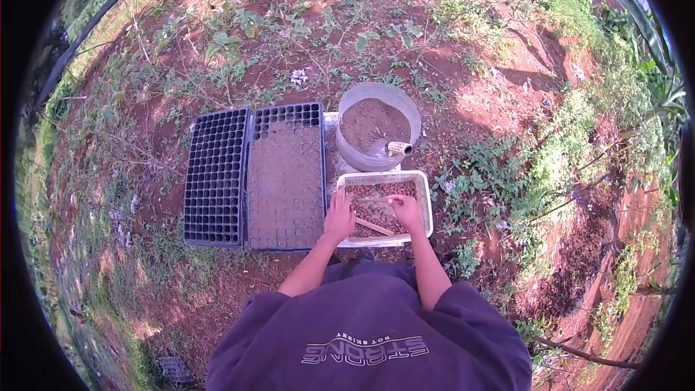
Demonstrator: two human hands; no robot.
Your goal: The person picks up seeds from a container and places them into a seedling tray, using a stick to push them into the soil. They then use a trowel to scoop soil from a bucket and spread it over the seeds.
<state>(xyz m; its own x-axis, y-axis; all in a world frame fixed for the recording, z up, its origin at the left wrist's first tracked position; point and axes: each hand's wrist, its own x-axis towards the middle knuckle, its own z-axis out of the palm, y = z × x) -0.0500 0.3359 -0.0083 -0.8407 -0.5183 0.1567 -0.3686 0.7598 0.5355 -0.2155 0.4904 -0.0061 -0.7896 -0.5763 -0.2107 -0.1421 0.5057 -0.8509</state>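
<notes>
Reddish earth with patchy green weeds spreads all round in the head view; sun on the far and right ground, shade across much of the left. At the middle, a low cluster of containers, pale surface [331,146] showing between them.

Nearest the hands: shallow off-white basin [427,219], rectangular, rounded corners, rim pale and thick. It sits at the near right of the cluster, just in front of a round tub [416,122]. Contents of the basin: small reddish-brown pieces [405,189], seed-like, densely spread along the far side and lower down, with a duller greyish-brown band across the middle. Individual shapes too small to tell. Flat light-wood stick [374,226] lies slantwise in the near part, its left end higher in view than its right.

Left hand [339,217] at the basin's left rim, fingers pointing far; grip cannot be told. Right hand [403,210] over the basin's right half, fingers bent leftward; cannot tell whether anything is pinched. Hands well apart.

Tub: translucent, brown soil inside, patterned cylinder [398,148] at its near right. Left of these, two black cell trays: soil-covered tray [287,174], cell outlines showing near, and outer tray [216,177], cells dark.
</notes>
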